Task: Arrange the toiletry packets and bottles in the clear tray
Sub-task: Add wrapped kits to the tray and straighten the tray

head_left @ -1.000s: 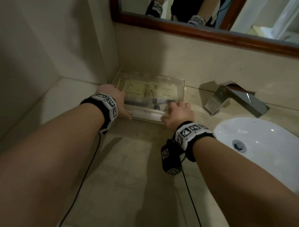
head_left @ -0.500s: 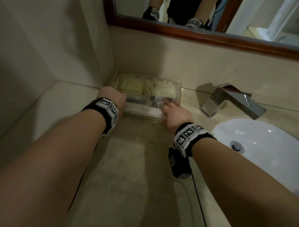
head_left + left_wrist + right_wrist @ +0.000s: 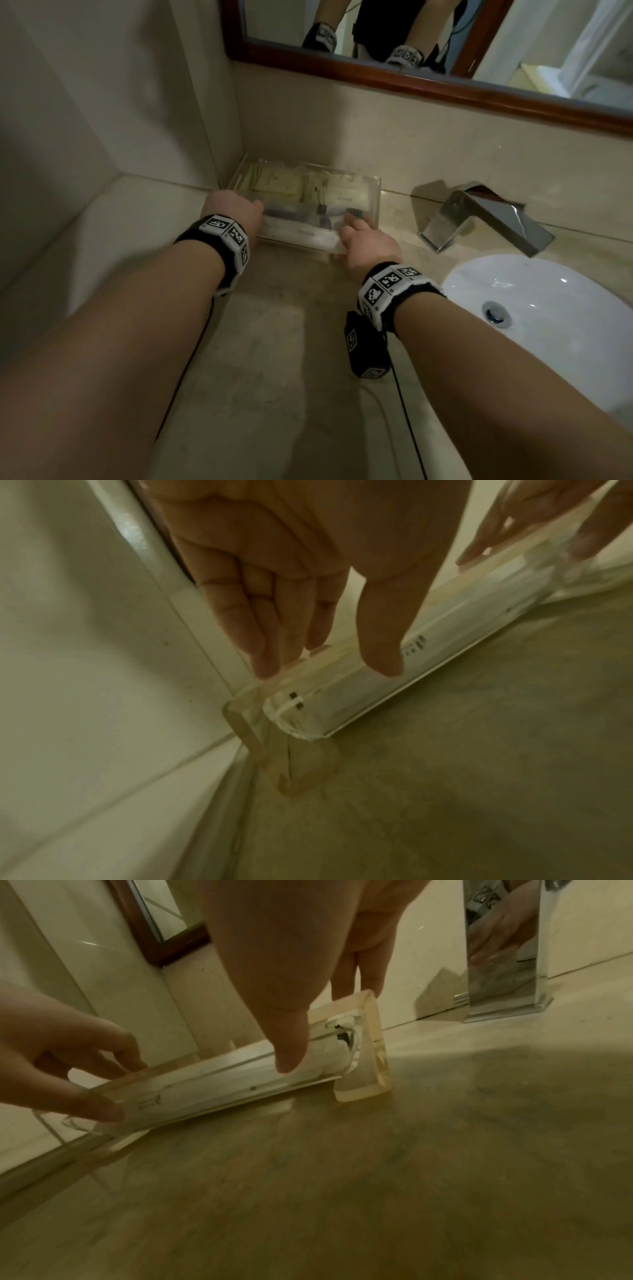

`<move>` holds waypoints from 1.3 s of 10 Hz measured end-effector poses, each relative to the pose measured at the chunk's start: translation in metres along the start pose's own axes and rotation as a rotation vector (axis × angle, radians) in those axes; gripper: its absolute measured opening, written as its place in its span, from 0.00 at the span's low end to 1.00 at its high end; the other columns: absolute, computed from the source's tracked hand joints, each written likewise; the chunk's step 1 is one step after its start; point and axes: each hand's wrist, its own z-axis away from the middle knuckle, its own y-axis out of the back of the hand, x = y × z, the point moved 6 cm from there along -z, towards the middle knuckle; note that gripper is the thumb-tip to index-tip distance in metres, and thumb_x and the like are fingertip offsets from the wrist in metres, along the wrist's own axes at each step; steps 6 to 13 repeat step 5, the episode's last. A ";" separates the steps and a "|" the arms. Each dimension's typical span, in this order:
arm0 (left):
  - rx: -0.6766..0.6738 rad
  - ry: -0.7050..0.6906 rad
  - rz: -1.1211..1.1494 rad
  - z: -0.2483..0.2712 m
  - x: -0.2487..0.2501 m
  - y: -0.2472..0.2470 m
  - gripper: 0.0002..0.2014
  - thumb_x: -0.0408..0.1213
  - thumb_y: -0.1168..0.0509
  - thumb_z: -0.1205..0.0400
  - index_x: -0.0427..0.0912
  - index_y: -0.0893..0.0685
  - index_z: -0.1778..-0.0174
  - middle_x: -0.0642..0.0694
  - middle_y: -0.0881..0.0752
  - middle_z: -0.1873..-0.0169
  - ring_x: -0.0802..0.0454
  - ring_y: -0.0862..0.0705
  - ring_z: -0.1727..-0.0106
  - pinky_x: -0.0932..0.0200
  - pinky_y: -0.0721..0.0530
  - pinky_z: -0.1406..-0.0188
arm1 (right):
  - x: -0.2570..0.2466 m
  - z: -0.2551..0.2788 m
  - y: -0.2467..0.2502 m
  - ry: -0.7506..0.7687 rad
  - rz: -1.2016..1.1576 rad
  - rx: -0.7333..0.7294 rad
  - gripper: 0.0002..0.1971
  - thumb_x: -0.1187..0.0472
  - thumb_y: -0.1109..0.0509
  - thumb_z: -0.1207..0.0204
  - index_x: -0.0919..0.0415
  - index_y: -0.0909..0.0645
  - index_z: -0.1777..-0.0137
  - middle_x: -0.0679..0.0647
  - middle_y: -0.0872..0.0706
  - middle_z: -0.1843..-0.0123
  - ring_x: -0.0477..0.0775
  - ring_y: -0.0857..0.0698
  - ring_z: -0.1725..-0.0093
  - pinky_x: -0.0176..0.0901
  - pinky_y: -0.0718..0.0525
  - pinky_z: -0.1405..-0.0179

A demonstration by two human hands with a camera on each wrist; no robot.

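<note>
The clear tray (image 3: 375, 202) lies in the counter's back left corner, close to both walls. Beige toiletry packets (image 3: 279, 183) fill its far half. Dark small bottles (image 3: 308, 216) lie nearer me, and a long white packet (image 3: 441, 642) runs behind the front wall. My left hand (image 3: 251, 212) touches the tray's near left corner with straight fingers (image 3: 260, 656) and the thumb on the front wall. At the near right corner my right hand (image 3: 356, 228) has its straight thumb (image 3: 291, 1047) against the front wall, its fingers past the tray's end. Neither hand holds anything.
A chrome faucet (image 3: 486, 219) stands just right of the tray, with the white basin (image 3: 548, 308) in front of it. A wood-framed mirror (image 3: 428, 85) hangs above the back wall. A black wrist unit (image 3: 364, 346) dangles with cables over the beige counter (image 3: 274, 394).
The tray has slid back and left into the corner. Both hands went with it, and their curled grip on its front has loosened into straight fingers.
</note>
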 end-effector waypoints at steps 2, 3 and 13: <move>-0.062 0.035 0.196 0.010 -0.006 -0.006 0.12 0.45 0.38 0.19 0.41 0.19 0.47 0.41 0.15 0.43 0.43 0.16 0.42 0.55 0.21 0.55 | 0.000 0.016 0.011 -0.012 -0.061 -0.101 0.26 0.50 0.34 0.21 0.59 0.33 0.26 0.55 0.41 0.17 0.59 0.38 0.19 0.50 0.35 0.23; -0.106 0.083 0.438 0.022 -0.006 0.018 0.16 0.44 0.40 0.17 0.37 0.20 0.39 0.38 0.19 0.35 0.41 0.19 0.35 0.50 0.23 0.35 | 0.008 0.043 0.041 -0.055 -0.183 -0.039 0.21 0.53 0.32 0.22 0.57 0.28 0.31 0.56 0.24 0.30 0.59 0.23 0.32 0.46 0.24 0.36; 0.086 0.095 0.744 0.052 -0.005 0.122 0.27 0.51 0.43 0.16 0.40 0.30 0.24 0.41 0.27 0.25 0.43 0.27 0.25 0.55 0.29 0.29 | 0.037 0.111 0.130 0.012 -0.192 0.117 0.22 0.54 0.37 0.19 0.59 0.29 0.26 0.58 0.24 0.27 0.59 0.23 0.30 0.42 0.26 0.35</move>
